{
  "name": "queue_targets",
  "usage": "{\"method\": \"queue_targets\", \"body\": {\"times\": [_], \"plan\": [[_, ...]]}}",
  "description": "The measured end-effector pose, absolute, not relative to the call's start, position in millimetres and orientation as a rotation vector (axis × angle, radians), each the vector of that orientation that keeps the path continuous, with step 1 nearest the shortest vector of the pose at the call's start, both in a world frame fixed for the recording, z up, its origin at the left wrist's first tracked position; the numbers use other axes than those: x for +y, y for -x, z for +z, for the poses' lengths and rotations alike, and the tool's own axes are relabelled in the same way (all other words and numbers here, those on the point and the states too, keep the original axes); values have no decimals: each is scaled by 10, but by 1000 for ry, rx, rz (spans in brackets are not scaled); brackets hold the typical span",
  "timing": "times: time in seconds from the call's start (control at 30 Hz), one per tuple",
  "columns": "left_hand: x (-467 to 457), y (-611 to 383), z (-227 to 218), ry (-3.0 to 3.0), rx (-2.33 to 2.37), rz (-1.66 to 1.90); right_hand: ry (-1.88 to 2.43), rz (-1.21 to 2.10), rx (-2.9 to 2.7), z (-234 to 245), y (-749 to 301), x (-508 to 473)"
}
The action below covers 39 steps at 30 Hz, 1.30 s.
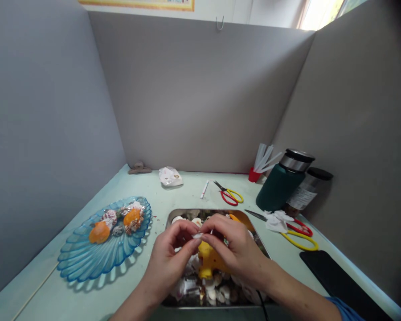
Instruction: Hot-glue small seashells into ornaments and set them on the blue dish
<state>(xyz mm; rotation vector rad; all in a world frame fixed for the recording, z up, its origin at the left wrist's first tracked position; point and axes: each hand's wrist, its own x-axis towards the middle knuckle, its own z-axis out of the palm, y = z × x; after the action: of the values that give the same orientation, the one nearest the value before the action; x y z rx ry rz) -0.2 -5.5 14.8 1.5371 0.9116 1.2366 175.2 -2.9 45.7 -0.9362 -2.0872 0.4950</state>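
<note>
Both my hands meet above a metal tray (173,213) full of seashells. My left hand (172,258) and my right hand (234,247) pinch the same small pale piece (197,235) between fingertips; it is too small to name. A yellow object (209,261), partly hidden, sits below my right palm, among the shells. To the left stands a blue scalloped glass plate (87,256) carrying orange and speckled shells (118,220).
Red-and-yellow scissors (230,195) and a white pen (204,189) lie behind the tray. A second pair of scissors (299,234), crumpled tissue (276,220), a green flask (280,183), a jar (307,189) and a black phone (334,278) are on the right. Grey partitions wall the desk.
</note>
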Motion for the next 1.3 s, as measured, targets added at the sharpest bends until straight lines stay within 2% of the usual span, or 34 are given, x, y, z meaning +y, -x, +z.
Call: {"method": "queue_targets", "body": {"times": [0.3, 0.67, 1.3], "plan": [[-67, 4, 174, -1604, 943, 1226, 919, 525, -2066, 470, -1758, -22], [-85, -30, 206, -1330, 862, 1244, 1027, 965, -1874, 466, -1758, -4], [-38, -24, 179, -1340, 880, 1196, 961, 464, -2102, 429, -1757, -23]]}}
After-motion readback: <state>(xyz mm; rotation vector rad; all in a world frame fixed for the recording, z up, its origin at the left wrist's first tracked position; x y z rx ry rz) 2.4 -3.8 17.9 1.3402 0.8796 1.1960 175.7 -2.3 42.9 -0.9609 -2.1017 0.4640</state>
